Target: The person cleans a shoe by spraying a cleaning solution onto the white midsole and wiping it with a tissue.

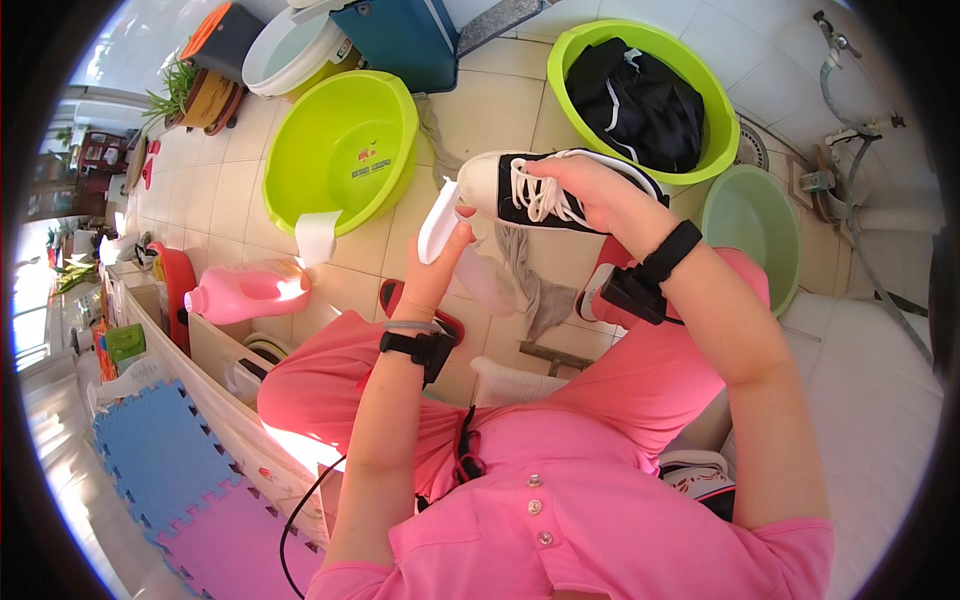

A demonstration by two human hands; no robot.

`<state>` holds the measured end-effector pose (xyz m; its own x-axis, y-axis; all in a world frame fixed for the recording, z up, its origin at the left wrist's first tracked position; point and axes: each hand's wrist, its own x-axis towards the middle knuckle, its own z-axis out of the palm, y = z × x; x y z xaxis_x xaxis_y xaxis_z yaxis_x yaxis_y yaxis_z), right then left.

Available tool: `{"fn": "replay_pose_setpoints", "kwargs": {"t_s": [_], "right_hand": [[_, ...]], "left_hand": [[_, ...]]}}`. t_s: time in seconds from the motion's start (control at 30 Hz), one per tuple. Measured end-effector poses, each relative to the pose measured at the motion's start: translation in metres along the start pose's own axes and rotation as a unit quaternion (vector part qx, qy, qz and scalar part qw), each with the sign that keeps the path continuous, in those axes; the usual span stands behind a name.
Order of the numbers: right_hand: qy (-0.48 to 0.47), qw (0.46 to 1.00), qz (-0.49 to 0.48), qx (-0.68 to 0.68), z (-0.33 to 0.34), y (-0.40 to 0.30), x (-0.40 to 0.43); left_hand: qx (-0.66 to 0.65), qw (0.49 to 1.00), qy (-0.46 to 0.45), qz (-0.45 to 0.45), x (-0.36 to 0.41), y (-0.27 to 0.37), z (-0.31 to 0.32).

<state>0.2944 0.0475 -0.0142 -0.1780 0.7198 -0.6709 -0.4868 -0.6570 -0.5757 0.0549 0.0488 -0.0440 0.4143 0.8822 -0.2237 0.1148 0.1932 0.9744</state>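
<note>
My right hand holds a black and white lace-up canvas shoe on its side, the toe pointing left, thumb over the laces. Beside the toe, my left hand grips a white spray bottle by its trigger head. The bottle's translucent body hangs below and to the right, partly hidden by the fingers. Both hands are above the tiled floor, between my knees. The nozzle end is close to the shoe's toe; whether they touch cannot be told.
A lime-green basin stands left; another at the back right holds dark clothing. A pale green basin is at the right. A pink jug lies near my left knee. A grey cloth lies on the floor.
</note>
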Motion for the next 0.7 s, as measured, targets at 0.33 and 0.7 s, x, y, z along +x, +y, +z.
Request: {"fn": "replay_pose_setpoints", "kwargs": {"t_s": [0.33,0.7], "right_hand": [[0.008,0.999,0.017,0.028,-0.002,0.004,0.006],[-0.001,0.998,0.034,0.052,0.0,0.001,0.0]], "left_hand": [[0.116,0.992,0.028,-0.051,0.023,-0.013,-0.003],[0.174,0.982,0.004,-0.079,0.034,-0.009,-0.007]]}}
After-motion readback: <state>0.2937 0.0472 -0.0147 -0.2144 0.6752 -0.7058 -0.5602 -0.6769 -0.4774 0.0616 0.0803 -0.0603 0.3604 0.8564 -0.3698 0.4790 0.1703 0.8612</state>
